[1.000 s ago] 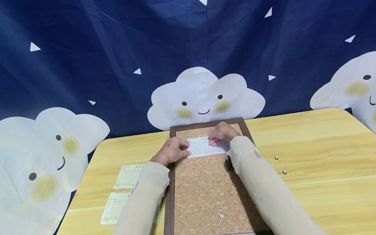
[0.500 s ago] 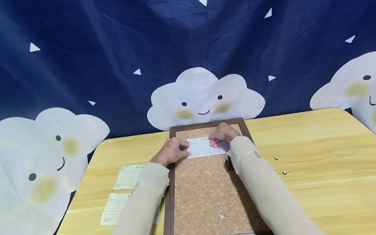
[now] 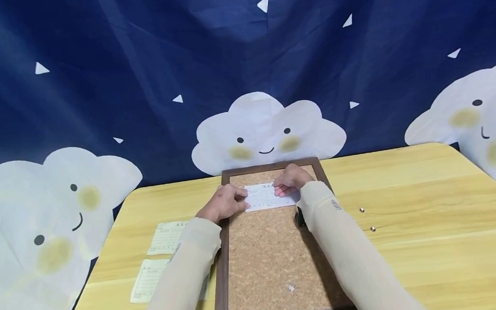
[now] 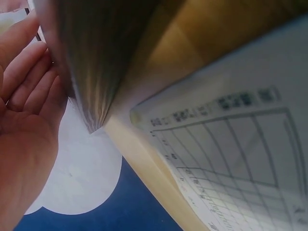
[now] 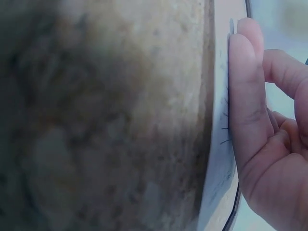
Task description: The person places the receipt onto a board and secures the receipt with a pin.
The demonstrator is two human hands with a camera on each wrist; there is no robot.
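Note:
A white printed slip [image 3: 258,198] lies across the upper part of a cork board [image 3: 261,257] with a dark brown frame. My left hand [image 3: 223,202] rests at the slip's left edge, fingertips on its corners; the left wrist view shows its fingers [image 4: 36,82] fairly straight beside the frame. My right hand [image 3: 293,178] is over the slip's right half. In the right wrist view its thumb [image 5: 245,91] lies along the paper, and the thumb and forefinger tips meet at a thin silvery thumbtack [image 5: 232,26], mostly hidden.
Two pale yellow printed slips [image 3: 167,238] lie on the wooden table [image 3: 435,217] left of the board, partly behind the left sleeve. Two small silvery tacks [image 3: 361,210] sit to its right. A whitish mark [image 3: 291,287] shows low on the cork. A blue cloud-patterned curtain [image 3: 229,43] hangs behind.
The head view has shifted slightly. Both hands keep their places on the slip, and the slip and board stay put.

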